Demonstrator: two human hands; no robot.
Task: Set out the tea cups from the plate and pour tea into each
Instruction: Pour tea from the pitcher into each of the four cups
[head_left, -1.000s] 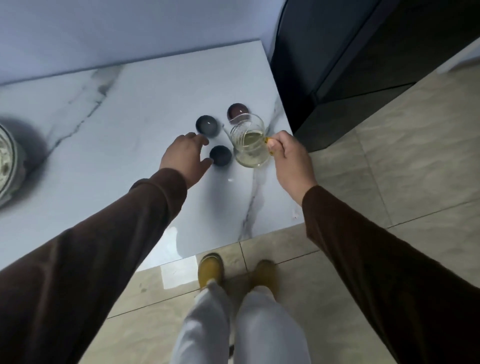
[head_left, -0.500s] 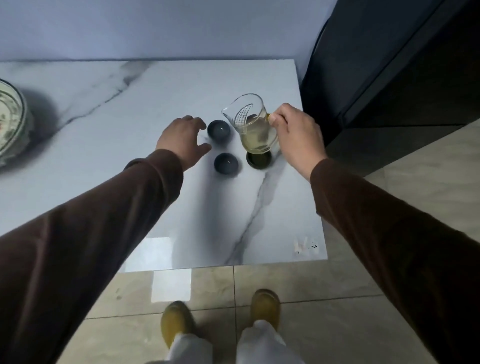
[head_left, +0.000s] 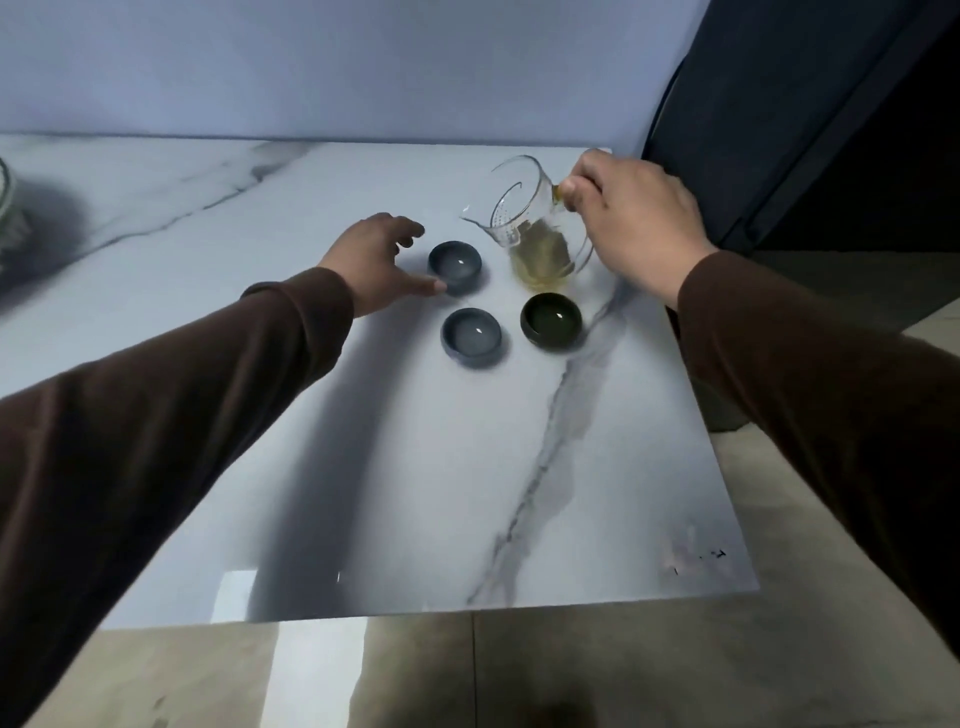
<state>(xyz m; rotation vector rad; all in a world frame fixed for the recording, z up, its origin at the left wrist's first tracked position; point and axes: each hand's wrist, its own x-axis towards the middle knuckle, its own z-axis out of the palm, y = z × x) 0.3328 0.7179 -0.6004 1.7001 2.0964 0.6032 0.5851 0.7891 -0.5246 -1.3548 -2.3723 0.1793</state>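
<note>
Three small tea cups stand on the white marble table (head_left: 363, 493): a grey far cup (head_left: 455, 262), a grey near cup (head_left: 471, 338) and a dark green cup (head_left: 551, 322). My right hand (head_left: 631, 228) grips the handle of a glass tea pitcher (head_left: 535, 228) holding yellowish tea; the pitcher is lifted and tilted, spout toward the left, above and behind the green cup. My left hand (head_left: 376, 260) is spread open beside the far grey cup, thumb tip at its side, holding nothing.
A glass-rimmed dish (head_left: 4, 208) shows at the far left table edge. A pale wall runs behind the table, a dark cabinet or curtain (head_left: 779, 130) stands at the right, and tiled floor (head_left: 519, 675) lies below the table's near edge.
The pitcher has tilted further, spout lower to the left, and now sits behind the green cup. My left hand stays by the far grey cup. The view has shifted closer and upward.
</note>
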